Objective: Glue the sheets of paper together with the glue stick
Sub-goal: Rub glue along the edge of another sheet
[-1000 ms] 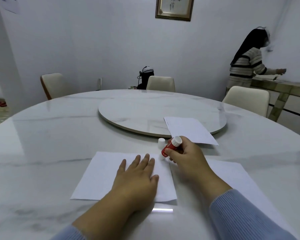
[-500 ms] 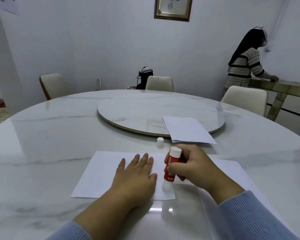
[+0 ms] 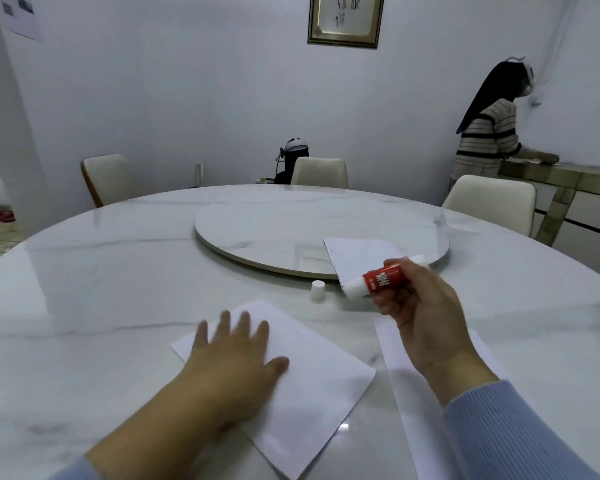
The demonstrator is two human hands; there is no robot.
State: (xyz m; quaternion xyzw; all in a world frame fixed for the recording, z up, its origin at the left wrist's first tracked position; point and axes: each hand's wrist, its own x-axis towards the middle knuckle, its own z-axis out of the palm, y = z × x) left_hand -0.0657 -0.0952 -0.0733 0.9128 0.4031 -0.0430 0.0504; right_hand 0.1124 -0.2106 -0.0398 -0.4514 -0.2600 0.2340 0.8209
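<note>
Left hand (image 3: 234, 367): fingers spread, flat on a paper sheet (image 3: 302, 386) on the table (image 3: 101, 289).
Right hand (image 3: 421, 317): fingers wrapped around the uncapped glue stick (image 3: 381, 280), lifted clear.

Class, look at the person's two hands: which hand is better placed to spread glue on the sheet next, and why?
Right. The right hand already grips the uncapped glue stick, raised above the table. The left hand lies flat on the sheet, steadying it.

Glossy marble-look table (image 3: 118, 271), matt white paper sheet (image 3: 312, 375), smooth red plastic glue stick (image 3: 383, 279), ribbed knit sleeve (image 3: 520, 434).
</note>
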